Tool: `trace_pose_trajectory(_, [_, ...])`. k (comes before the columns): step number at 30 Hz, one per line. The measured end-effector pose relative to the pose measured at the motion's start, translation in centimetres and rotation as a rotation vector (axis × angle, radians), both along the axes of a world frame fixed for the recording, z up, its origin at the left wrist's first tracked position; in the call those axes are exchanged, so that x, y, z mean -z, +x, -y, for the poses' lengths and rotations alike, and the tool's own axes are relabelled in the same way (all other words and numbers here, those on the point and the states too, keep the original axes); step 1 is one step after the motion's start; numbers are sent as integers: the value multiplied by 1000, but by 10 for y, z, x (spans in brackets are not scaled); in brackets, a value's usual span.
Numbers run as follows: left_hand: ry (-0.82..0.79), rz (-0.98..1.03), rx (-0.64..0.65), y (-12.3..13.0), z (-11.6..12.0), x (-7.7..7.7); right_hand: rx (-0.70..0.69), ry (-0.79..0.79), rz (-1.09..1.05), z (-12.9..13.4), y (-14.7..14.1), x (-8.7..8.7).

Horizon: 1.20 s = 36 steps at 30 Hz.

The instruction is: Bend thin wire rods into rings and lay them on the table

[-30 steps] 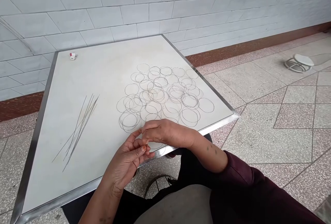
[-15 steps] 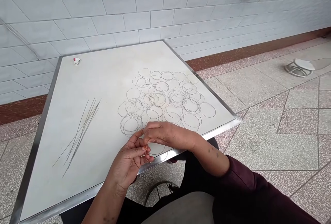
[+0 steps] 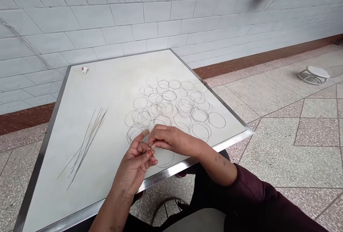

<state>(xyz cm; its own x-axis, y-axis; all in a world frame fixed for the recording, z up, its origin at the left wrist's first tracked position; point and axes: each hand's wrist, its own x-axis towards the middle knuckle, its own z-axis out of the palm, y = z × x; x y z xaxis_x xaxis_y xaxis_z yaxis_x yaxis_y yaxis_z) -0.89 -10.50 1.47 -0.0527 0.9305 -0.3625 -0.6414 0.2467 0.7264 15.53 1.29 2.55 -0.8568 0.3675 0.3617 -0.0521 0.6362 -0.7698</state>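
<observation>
My left hand [image 3: 136, 162] is above the table's front edge, thumb and fingers pinched on a thin wire ring [image 3: 167, 166], with a tan wrap on its index fingertip. Touching the same wire near the left fingertips, my right hand [image 3: 171, 139] has its fingers closed and bent downward. The ring's loop hangs below the right hand. Beyond the hands, many overlapping wire rings [image 3: 199, 115] lie flat on the white table [image 3: 112, 89]. Several straight wires [image 3: 87, 141] lie in a loose bunch to the left.
A small white and red object [image 3: 85, 70] sits at the table's far left corner. The metal table edge [image 3: 166, 174] runs beneath the forearms. A tiled wall [image 3: 134, 17] stands behind, and a white stool [image 3: 313, 74] is on the floor at right.
The view has tilted up slightly, so the table appears lower. My left index finger has lifted away from the right hand, showing its wrapped tip. The wire remains between both hands.
</observation>
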Motion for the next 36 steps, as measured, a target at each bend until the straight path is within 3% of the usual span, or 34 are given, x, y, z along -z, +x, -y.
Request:
trace_pose_trajectory(4, [51,-36,-3,-5,-17,-2,42,21,-22,-16,-5,4])
trace_pose_trajectory(11, [57,-81,104,-12,-54,-7,49,63,-115,-46,-7,6])
trace_pose_trajectory(16, [78,-128,109,-12,-84,-7,247,80,-161,-73,-11,13])
trace_pose_trajectory(19, [94,-170,120,-12,-96,-2,283,62,-161,-82,-12,17])
trace_pose_trajectory(28, [118,-187,91,-15,-103,10,281,2,-135,-82,-15,26])
trace_pose_trajectory(36, [123,-132,58,-18,-100,10,474,-44,-161,-73,-24,30])
